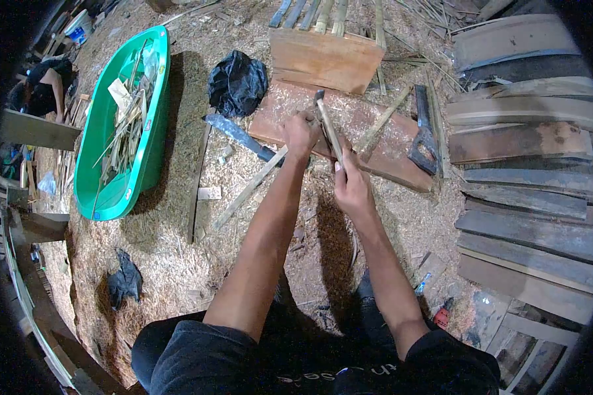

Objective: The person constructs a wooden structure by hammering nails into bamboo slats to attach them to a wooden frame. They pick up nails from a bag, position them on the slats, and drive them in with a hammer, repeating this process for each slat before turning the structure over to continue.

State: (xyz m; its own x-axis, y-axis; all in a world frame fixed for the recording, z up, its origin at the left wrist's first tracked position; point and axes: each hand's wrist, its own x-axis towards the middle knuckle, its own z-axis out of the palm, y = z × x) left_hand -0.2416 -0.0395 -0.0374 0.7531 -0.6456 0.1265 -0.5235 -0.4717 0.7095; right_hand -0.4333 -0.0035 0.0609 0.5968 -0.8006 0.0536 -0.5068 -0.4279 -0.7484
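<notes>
Over a reddish wooden board [397, 169] strewn with shavings, my right hand [351, 179] is wrapped round the handle of a hammer [329, 125], its dark head pointing away from me. My left hand [300, 131] is closed beside the hammer head, at the board's near edge; what it grips is too small to make out. A bamboo strip [250, 187] runs from below my left wrist down to the left. Another strip [385, 120] lies across the board, right of the hammer. A machete [234, 131] with a dark handle lies left of my left hand.
A green tub [157, 125] with bamboo scraps stands at left. A black plastic bag [238, 83], a handsaw [423, 141] and a wooden block [326, 60] surround the board. Planks [520, 148] line the right side. Another person's arm [56, 92] shows at far left.
</notes>
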